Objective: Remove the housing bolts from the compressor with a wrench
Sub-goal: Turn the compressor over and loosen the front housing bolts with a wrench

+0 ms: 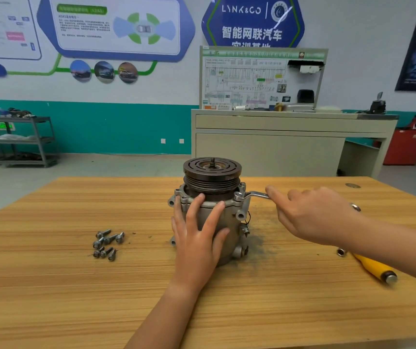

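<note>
While cranking on that bolt (238, 196): keeping the wrench (253, 195) ring fully seated and level, pulling smooth, not jerking.
Left hand (196, 238): lying wide open, fingers (196, 205) straight, pressing flat on the compressor (233, 217) body, bracing it.
Right hand (312, 212): curling round the wrench handle, index finger stretching along it.
Compressor spot: standing upright on the table (76, 285), pulley up.
Loose bolts (107, 243): lying piled off to its left, so guessing mostly done.
Yellow-handled tool (373, 267): lying by the right forearm.
</note>
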